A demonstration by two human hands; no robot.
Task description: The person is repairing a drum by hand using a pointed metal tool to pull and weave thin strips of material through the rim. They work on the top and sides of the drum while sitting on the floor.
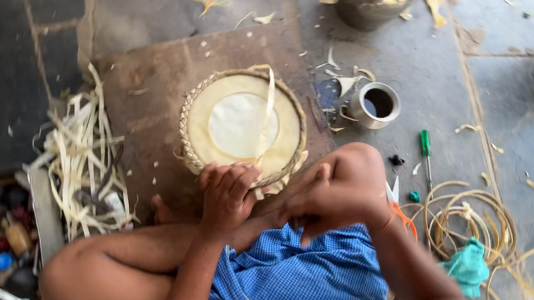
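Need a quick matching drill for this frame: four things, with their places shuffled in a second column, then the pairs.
1. round woven basket
2. metal cup
3. green-handled screwdriver
4. pile of pale strips

A. just right of the basket
B. under the left hand
C. far left, beside the board
D. on the floor below the cup

Pairs: 1-B, 2-A, 3-D, 4-C

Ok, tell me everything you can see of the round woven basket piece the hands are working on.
The round woven piece lies flat on a brown board on the stone floor. Its rim is a braided band of pale straw-coloured strips around a smooth cream ring with a whiter disc in the middle. One loose strip arches from the far rim across the disc towards the near edge. The left hand rests its fingers on the near rim; the right hand is close beside it.
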